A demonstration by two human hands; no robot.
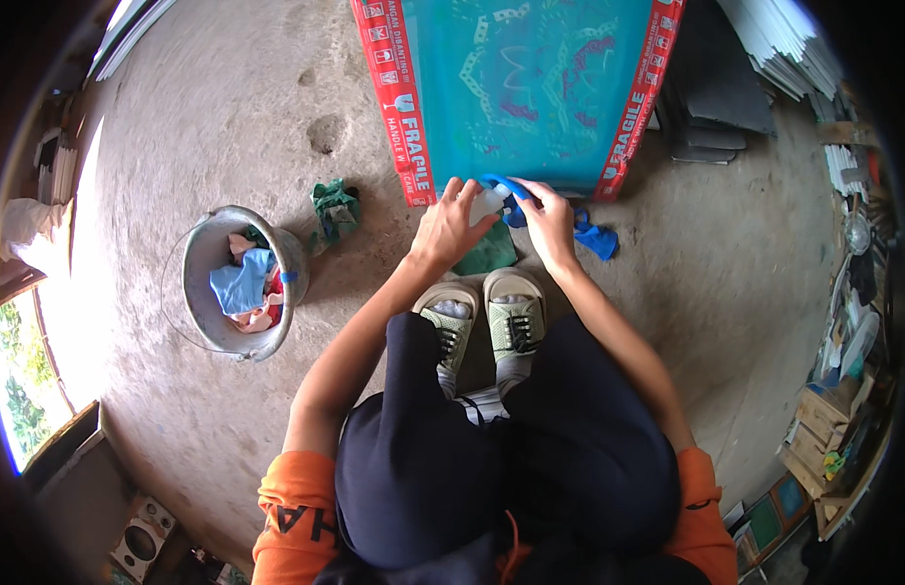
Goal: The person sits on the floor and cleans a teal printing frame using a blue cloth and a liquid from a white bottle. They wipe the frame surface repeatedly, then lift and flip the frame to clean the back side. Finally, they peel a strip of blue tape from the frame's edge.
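My left hand (446,226) is closed around a small whitish, translucent bottle (486,206). Beside it, the fingers of my right hand (547,216) pinch a curved blue piece (508,184) that touches the bottle's top; its exact kind is unclear. Both hands are just in front of the near edge of a teal mesh screen (520,88), with faint patterns on it and red printed tape along its two sides. A green cloth (488,252) lies below my hands. To the right of my right hand, a crumpled blue cloth (596,238) rests on the floor.
A grey metal bucket (296,268) holding several rags stands at the left, with a crumpled dark green cloth (335,208) near it. Dark flat sheets (711,102) lie right of the screen. Wooden crates (825,429) line the far right. My sandals (516,310) are close below the hands.
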